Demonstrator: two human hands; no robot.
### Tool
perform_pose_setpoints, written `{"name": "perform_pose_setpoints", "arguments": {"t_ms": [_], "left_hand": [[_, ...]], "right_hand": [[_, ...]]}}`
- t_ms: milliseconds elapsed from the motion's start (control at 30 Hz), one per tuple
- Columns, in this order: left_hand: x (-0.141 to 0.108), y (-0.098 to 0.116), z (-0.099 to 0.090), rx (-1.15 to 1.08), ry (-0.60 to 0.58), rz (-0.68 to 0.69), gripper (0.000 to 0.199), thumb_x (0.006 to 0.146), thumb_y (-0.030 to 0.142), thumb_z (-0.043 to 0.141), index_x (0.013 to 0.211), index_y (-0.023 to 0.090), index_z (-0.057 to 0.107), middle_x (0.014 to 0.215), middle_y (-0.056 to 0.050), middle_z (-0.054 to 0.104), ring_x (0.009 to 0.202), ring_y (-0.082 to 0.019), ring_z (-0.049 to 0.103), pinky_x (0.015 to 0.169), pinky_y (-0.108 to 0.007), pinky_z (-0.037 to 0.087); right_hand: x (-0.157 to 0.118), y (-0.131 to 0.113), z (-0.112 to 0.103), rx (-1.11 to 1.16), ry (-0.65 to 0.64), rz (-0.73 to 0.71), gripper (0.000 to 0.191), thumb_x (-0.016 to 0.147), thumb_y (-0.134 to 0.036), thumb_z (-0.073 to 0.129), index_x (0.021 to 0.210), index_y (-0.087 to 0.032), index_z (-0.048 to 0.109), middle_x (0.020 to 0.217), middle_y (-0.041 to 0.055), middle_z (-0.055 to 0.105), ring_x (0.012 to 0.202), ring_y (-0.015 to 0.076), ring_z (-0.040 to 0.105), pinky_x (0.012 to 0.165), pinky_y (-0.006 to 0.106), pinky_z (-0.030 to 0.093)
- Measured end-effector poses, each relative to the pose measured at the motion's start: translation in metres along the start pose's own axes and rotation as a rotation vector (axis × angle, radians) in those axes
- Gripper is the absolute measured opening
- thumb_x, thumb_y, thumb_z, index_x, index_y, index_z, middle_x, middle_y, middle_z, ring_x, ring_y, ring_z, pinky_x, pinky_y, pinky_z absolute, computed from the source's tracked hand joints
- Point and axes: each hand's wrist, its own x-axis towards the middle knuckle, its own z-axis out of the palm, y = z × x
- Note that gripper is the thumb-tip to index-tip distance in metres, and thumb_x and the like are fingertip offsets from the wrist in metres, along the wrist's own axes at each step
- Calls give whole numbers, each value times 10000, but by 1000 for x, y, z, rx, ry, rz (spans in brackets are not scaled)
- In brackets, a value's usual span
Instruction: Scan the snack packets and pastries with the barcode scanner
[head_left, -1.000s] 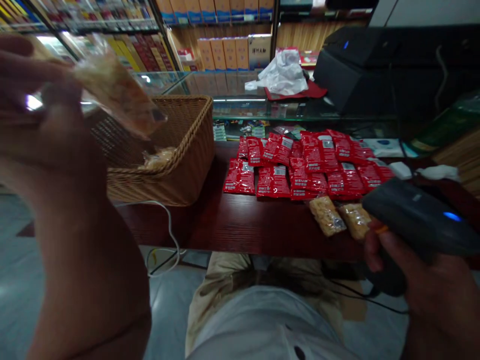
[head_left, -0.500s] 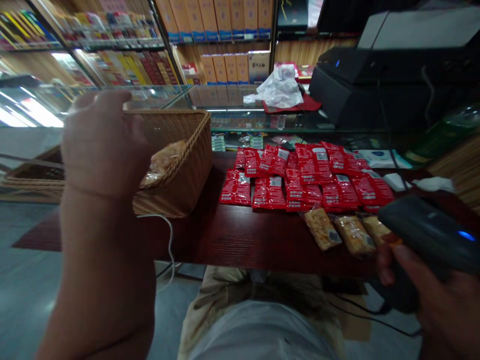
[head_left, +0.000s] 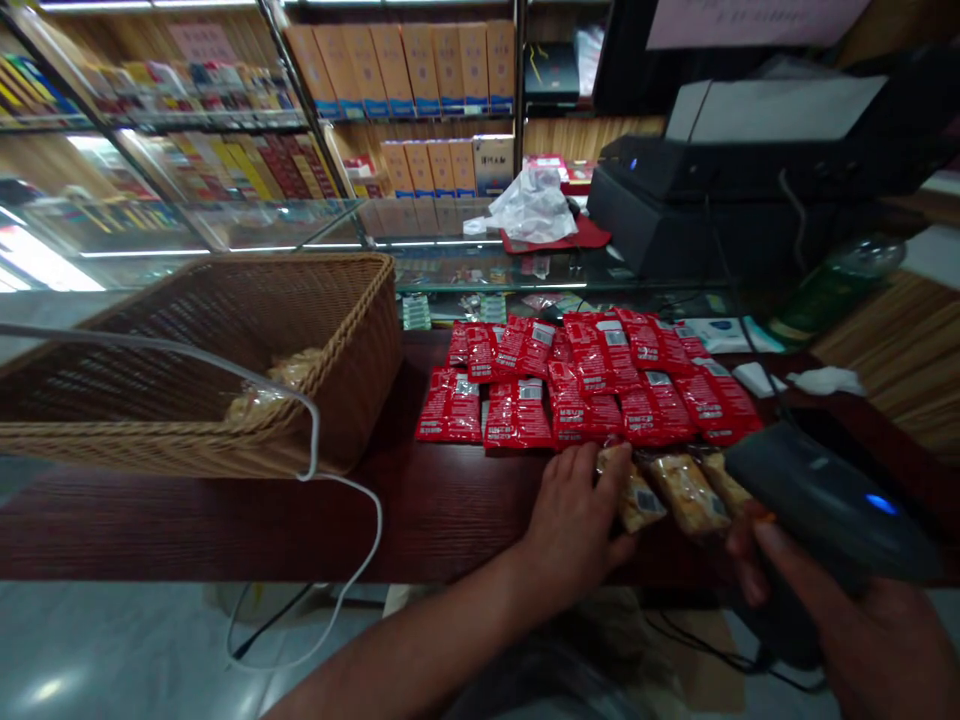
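My right hand is wrapped round the handle of a dark barcode scanner with a lit blue light, at the lower right. Its nose hangs over the right end of a short row of clear-wrapped snack bars. My left hand is closed on the leftmost wrapped snack bar, fingers at its far left side and thumb at the near side. Beside it lie a middle bar and a third bar, partly hidden by the scanner. Just behind them, red snack packets lie in overlapping rows.
A wicker basket with wrapped snacks inside stands at left, crossed by a white cable. Behind the dark wooden counter is a glass display case. Black equipment and a green bottle stand at right.
My left hand has come from over the basket rightward and down to the leftmost snack bar. The view has shifted slightly. My right hand still holds the scanner.
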Motion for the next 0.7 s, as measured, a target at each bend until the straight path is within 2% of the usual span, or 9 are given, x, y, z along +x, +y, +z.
{"name": "perform_pose_setpoints", "arguments": {"t_ms": [67,167,200,333,433,500,567,633,700], "left_hand": [[-6,-3,-5,-89,66,6,1003,673,238,820,1518,202,282,1425,-193,480,1318,-357,458,1100,-548,399],[-18,-5,-16,-177,205,38,1064,692,247,815,1542,272,175,1467,-148,447,1356,-310,431,1126,-493,403],[-23,-5,-19,-179,242,54,1077,702,262,814,1547,295,146,1475,-139,444,1363,-304,429,1128,-487,407],[-38,-7,-33,-145,313,77,1127,698,319,842,1561,345,118,1484,-143,462,1371,-343,437,1104,-541,429],[-46,-14,-48,-328,307,11,1132,626,398,898,1544,376,237,1474,-132,499,1329,-361,497,1068,-544,470],[-48,-19,-59,-579,302,-99,892,658,408,876,1448,347,466,1370,-121,598,1182,-328,623,942,-464,572],[-50,-23,-68,-839,299,-257,494,739,354,820,1212,279,697,1166,-100,708,951,-259,713,739,-350,623],[-50,-27,-75,-1057,287,-417,237,749,297,794,975,226,785,930,-66,765,762,-195,722,627,-275,597],[-51,-30,-79,-1213,281,-540,187,707,260,811,884,204,797,764,-40,777,657,-158,708,607,-243,574]], "right_hand": [[-4,4,4,-34,-31,42,305,844,-548,685,844,-243,700,600,-18,657,609,203,637,682,298,489],[-9,-2,21,-74,-64,125,372,832,-581,653,969,-242,723,648,-30,671,663,186,631,644,256,462],[-10,-6,29,-70,-83,157,374,811,-579,659,945,-237,728,650,-29,678,645,182,628,613,252,460],[-12,-15,56,-29,-175,223,363,715,-550,726,558,-237,632,508,-11,635,493,178,592,531,269,465],[-11,-11,66,53,-153,242,405,692,-559,771,522,-236,596,474,-7,606,468,195,580,504,291,472],[-10,-5,70,96,-126,243,360,674,-548,801,603,-230,649,478,-11,606,468,213,588,499,306,487],[-11,1,73,125,-140,244,334,678,-542,801,682,-227,688,483,-12,610,469,225,592,503,323,500],[-13,5,78,133,-173,261,338,690,-555,783,683,-230,688,482,-8,605,466,231,588,497,334,502],[-16,5,83,141,-197,280,336,695,-556,773,720,-231,691,487,-9,602,470,233,582,484,335,491]]}}
